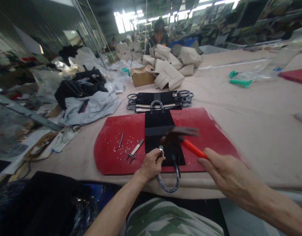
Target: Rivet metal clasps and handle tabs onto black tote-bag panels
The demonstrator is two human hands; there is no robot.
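My right hand [222,167] is closed round the red handle of a claw hammer [194,148]. The hammer's dark head, smeared by motion, hangs over a black bag panel [157,119]. Between the thumb and fingers of my left hand [152,163] is a short metal punch [161,149], its shiny top pointing up; its lower end is hidden. The panel lies across a red mat [197,123]. One wrapped handle loop [168,189] hangs past the mat's near edge, and another loop [156,104] is at the panel's far end.
On the mat's left lie a pronged metal tool [135,150], a thin metal rod [121,140] and several small bits. Stacked black panels [156,97] with handles sit behind the mat. Farther back are a cardboard box [142,78], beige bag pieces [169,75] and a seated person [159,36].
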